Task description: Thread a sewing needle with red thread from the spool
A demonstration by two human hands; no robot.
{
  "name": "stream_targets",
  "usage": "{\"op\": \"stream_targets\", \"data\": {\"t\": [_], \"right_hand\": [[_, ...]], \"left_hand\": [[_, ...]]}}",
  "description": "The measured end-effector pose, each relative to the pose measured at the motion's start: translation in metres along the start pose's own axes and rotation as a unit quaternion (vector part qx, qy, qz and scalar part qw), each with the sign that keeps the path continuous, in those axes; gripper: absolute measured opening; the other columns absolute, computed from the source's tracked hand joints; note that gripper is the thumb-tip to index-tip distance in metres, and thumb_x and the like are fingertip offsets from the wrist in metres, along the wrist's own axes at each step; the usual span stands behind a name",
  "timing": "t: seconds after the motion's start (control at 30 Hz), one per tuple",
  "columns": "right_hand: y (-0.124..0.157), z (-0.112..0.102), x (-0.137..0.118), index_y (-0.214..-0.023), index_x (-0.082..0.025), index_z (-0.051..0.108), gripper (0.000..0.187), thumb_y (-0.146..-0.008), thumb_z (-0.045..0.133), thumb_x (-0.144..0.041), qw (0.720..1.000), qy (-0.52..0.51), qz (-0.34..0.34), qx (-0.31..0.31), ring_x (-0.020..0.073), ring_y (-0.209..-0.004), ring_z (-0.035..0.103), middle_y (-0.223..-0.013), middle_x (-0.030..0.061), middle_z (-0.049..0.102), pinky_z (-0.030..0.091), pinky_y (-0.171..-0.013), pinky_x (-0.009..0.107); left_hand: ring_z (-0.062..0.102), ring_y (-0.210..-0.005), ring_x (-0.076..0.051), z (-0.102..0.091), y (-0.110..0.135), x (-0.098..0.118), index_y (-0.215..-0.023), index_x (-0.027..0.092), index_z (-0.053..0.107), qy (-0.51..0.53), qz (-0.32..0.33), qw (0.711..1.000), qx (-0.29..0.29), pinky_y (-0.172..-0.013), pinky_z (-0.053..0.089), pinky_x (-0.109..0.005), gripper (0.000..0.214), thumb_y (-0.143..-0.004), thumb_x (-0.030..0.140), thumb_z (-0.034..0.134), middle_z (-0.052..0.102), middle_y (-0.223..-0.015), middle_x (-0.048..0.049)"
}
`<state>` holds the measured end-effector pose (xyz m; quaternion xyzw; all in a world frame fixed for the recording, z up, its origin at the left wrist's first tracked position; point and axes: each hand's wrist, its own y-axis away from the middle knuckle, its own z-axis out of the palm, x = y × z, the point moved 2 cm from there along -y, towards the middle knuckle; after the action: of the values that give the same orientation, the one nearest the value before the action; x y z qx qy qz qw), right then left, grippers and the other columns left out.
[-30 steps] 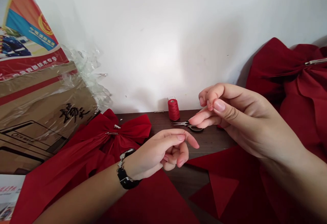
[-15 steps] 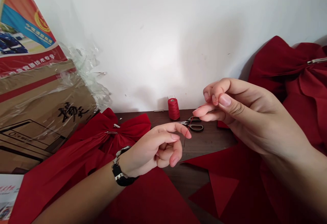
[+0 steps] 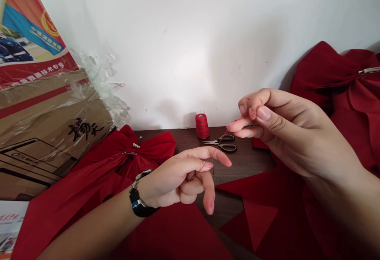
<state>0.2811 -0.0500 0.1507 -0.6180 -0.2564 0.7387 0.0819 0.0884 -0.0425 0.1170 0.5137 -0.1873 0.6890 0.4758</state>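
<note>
Drawn taut since the earlier frame, a red thread point(image 3: 219, 144) now spans the gap between the hands, above the scissors point(image 3: 229, 148) on the wooden table point(image 3: 246, 161), where tension keeps it straight. The right hand point(image 3: 285, 133) holds one end with its fingers point(image 3: 263, 113) pinched closed on it. The left hand point(image 3: 175, 181) has its index finger point(image 3: 208, 154) extended and the others curled, and whether it grips the thread cannot be confirmed.

Black strap point(image 3: 140, 205) on left wrist point(image 3: 150, 188), silver link clasp point(image 3: 140, 178) above, possibly watch; right thumbnail point(image 3: 263, 113) short, rounded.
</note>
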Motion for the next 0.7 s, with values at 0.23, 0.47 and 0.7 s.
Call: {"op": "stream_targets", "data": {"t": [0.23,0.47,0.7], "right_hand": [[-0.002,-0.001,0.003,-0.087,-0.023,0.065,0.01,-0.093,0.058,-0.027,1.0,-0.005,-0.001,-0.004,0.011,-0.083,0.072,-0.085,0.0005,0.072,0.059,-0.074,0.015],[-0.003,-0.002,0.003,-0.088,-0.022,0.066,0.007,-0.091,0.061,-0.026,1.0,-0.012,0.0,0.002,0.0112,-0.082,0.073,-0.081,-0.0002,0.069,0.059,-0.073,0.015],[-0.006,-0.004,0.005,-0.084,-0.024,0.065,0.008,-0.089,0.064,-0.03,1.0,-0.019,0.014,0.017,0.0127,-0.078,0.073,-0.08,-0.0013,0.071,0.059,-0.07,0.018]], "left_hand": [[0.012,-0.03,-0.002,0.0,0.004,0.0,-0.094,0.017,0.055,-0.003,0.007,1.0,-0.008,-0.031,0.012,-0.013,0.008,-0.093,0.021,0.048,0.07,-0.06,-0.002],[0.022,-0.034,-0.002,-0.006,0.006,-0.001,-0.089,0.014,0.067,-0.132,0.085,0.983,0.095,-0.034,0.014,-0.017,0.027,-0.092,0.038,0.055,0.068,-0.055,-0.0041],[0.045,-0.042,-0.005,-0.005,0.011,0.0,-0.086,0.014,0.072,-0.262,0.121,0.95,0.123,-0.042,0.033,-0.018,0.022,-0.088,0.034,0.062,0.077,-0.078,-0.01]]}}
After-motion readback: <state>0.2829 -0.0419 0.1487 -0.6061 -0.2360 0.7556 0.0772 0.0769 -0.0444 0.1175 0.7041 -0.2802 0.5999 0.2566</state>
